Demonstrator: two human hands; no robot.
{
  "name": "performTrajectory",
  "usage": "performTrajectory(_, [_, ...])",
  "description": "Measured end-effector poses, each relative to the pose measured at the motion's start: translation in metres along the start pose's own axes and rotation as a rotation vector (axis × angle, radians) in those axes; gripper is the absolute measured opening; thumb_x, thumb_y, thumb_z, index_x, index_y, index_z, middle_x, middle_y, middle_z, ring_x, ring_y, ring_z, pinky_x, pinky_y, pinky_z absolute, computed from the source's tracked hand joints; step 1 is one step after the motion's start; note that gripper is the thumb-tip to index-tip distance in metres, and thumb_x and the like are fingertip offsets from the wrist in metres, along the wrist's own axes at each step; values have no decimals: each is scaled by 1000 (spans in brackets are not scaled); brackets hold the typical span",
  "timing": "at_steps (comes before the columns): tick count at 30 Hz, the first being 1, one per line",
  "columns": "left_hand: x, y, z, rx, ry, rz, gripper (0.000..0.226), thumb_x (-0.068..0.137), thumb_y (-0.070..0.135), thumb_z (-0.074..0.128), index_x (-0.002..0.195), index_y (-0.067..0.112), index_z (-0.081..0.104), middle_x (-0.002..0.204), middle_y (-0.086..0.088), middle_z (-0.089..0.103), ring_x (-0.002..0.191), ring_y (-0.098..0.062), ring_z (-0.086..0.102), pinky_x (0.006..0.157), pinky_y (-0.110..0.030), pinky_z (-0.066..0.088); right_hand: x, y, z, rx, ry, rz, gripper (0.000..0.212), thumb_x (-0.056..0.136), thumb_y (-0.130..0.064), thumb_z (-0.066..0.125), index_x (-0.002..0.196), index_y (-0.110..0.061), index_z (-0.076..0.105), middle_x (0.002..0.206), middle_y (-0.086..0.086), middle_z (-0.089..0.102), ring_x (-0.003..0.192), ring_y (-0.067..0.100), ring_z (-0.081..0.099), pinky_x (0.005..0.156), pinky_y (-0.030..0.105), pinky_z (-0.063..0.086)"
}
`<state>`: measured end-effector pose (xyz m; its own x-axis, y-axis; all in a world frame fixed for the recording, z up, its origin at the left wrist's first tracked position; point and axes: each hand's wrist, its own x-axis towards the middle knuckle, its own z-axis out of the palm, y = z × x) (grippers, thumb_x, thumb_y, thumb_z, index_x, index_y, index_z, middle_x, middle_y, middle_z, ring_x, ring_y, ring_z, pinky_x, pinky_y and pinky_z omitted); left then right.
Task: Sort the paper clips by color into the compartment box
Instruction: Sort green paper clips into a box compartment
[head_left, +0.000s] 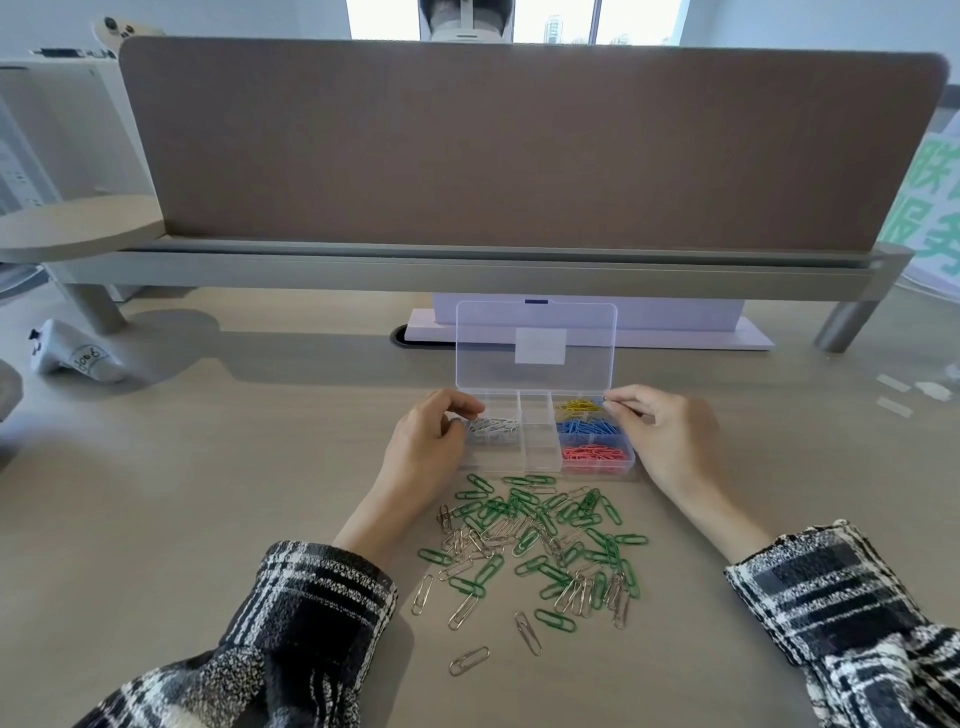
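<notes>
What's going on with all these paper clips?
A person is sorting paper clips by color into a compartment box. Yellow clips, blue clips, red clips and silver clips sit in their own compartments. The left hand is over the silver ones; the right hand is at the box's right corner. A green-and-silver pile lies on the desk.

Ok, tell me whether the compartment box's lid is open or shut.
Open: the transparent lid of the clear plastic compartment box stands upright at its far edge.
</notes>
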<state>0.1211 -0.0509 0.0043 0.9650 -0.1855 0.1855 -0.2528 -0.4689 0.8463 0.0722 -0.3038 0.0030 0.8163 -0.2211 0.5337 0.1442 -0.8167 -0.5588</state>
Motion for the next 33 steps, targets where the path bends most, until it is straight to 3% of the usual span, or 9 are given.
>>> performTrajectory(2, [0, 0, 0, -8, 3, 0, 35, 89, 0, 45, 99, 27, 65, 97, 16, 64, 62, 0, 48, 58, -9, 40, -1, -1, -2, -78, 41, -111, 12, 88, -24, 69, 98, -21, 76, 75, -6, 73, 66, 12, 66, 58, 33, 54])
performTrajectory(4, [0, 1, 0, -10, 8, -3, 34, 89, 0, 45, 99, 26, 65, 95, 16, 63, 61, 2, 48, 57, -9, 40, -1, -2, -3, -25, 70, -152, 11, 85, -20, 72, 95, -18, 77, 75, -5, 71, 67, 13, 65, 62, 37, 54])
performTrajectory(8, [0, 1, 0, -20, 18, -7, 34, 89, 0, 45, 98, 25, 65, 90, 16, 62, 59, 1, 48, 56, -8, 40, -3, -5, -1, 79, -9, -138, 13, 83, -14, 74, 95, -19, 77, 84, -7, 73, 78, 12, 69, 81, 28, 54])
performTrajectory(12, [1, 1, -1, -16, 19, -11, 33, 89, 1, 45, 96, 27, 64, 96, 15, 64, 63, 2, 50, 58, -10, 41, -3, -6, -1, 95, -52, -140, 19, 89, -16, 67, 107, -17, 74, 82, -5, 71, 77, 13, 68, 70, 41, 57])
performTrajectory(15, [0, 1, -1, -14, 25, -10, 32, 89, 2, 45, 97, 26, 64, 97, 14, 65, 63, 0, 50, 58, -14, 43, -4, -15, -3, 140, -73, -138, 20, 90, -20, 66, 108, -18, 73, 88, -5, 71, 82, 11, 68, 75, 38, 57])
performTrajectory(19, [-4, 3, -3, -32, 72, -16, 27, 91, 7, 47, 98, 25, 65, 94, 10, 65, 68, -8, 56, 62, -26, 49, -8, -42, 7, 109, -176, -286, 15, 85, -27, 68, 96, -20, 75, 84, -11, 67, 77, 10, 61, 68, 35, 54])
performTrajectory(23, [-12, 2, -7, -19, 134, 7, 30, 87, 1, 46, 96, 22, 65, 98, 8, 62, 69, -1, 53, 62, -15, 40, -9, -59, 28, 56, -219, -380, 14, 84, -29, 72, 94, -21, 76, 85, -13, 68, 82, 3, 48, 75, 21, 43])
performTrajectory(28, [-30, -2, -16, 20, 158, 50, 30, 87, -1, 47, 92, 21, 66, 98, 8, 61, 79, 9, 51, 66, -5, 37, -7, -64, 34, 90, -233, -323, 15, 85, -28, 71, 98, -22, 76, 89, -13, 70, 87, 6, 52, 74, 21, 44])
performTrajectory(33, [-51, -11, -28, 118, 169, 82, 25, 90, 4, 50, 89, 22, 67, 95, 12, 60, 79, 1, 51, 69, -15, 39, -12, -66, 11, 206, -190, -210, 12, 89, -24, 68, 99, -23, 75, 90, -15, 70, 90, 5, 59, 79, 20, 47])
